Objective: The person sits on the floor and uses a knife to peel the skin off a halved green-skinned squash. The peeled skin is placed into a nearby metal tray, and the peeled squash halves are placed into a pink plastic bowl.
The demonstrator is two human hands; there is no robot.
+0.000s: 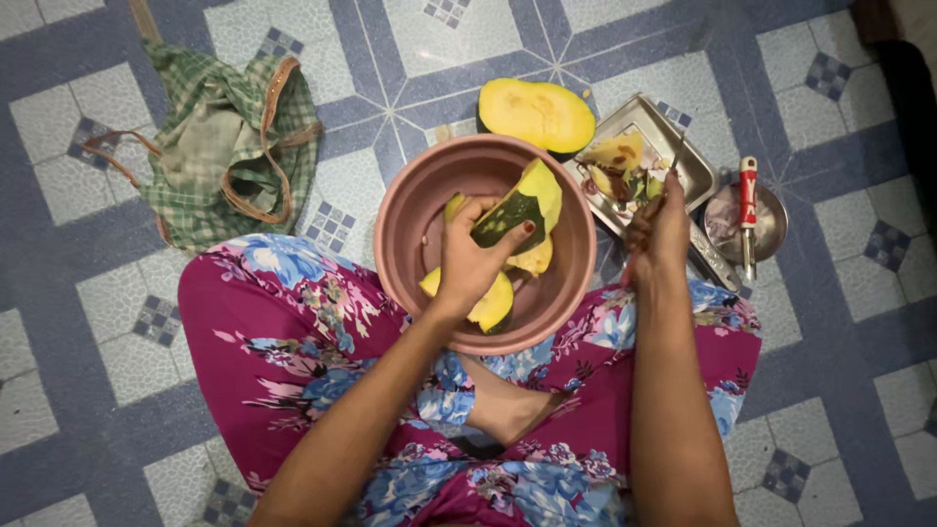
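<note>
Pumpkin wedge [522, 210] in left hand [471, 262], over bowl [410, 220]

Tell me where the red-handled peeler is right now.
In the head view, the red-handled peeler lies across the small metal bowl on the right, beside the steel tray.

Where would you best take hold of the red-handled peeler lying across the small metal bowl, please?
Probably by the red handle, coming from above: the peeler lies across the metal bowl, handle end away from the person, blade end nearer them.
</note>
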